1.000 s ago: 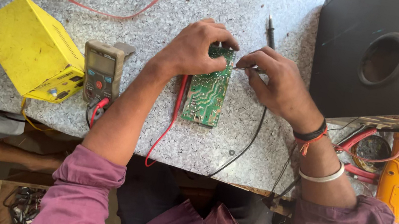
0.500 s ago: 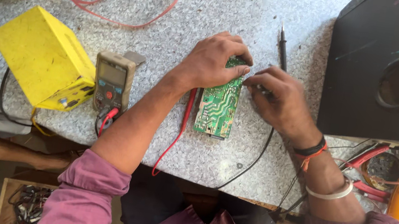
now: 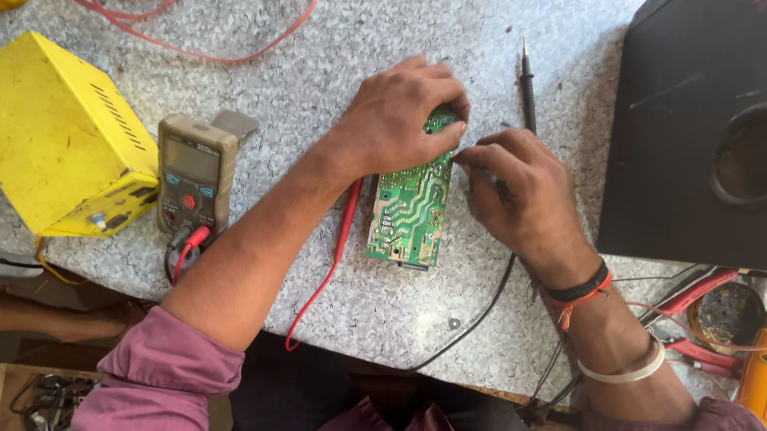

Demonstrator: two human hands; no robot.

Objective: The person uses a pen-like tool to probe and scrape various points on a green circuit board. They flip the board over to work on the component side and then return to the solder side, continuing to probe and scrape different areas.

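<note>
**Both hands on the green circuit board, closer together than before**

Green circuit board (image 3: 411, 204) flat on the speckled counter (image 3: 349, 31), solder side up, between the two forearms. Left hand (image 3: 397, 117) cupped over the board's far end, fingers curled down around its top edge, grip closed on the board. Right hand (image 3: 517, 189) just beside the board's right edge, fingertips pressed together near the upper corner, apparently pinching something small and dark; cannot tell exactly what. Black probe (image 3: 527, 91) lying on the counter just beyond the right hand, tip pointing away. Red lead (image 3: 334, 259) running down along the left wrist toward the counter edge; black lead (image 3: 480, 309) curving off under the right wrist.

Against half a second ago: same hold with the left hand, right hand still at the same corner, board in the same place between them, little real movement. Multimeter (image 3: 194, 174) and yellow box (image 3: 50, 134) unmoved to the left, black speaker cabinet (image 3: 717, 122) unmoved to the right.
</note>
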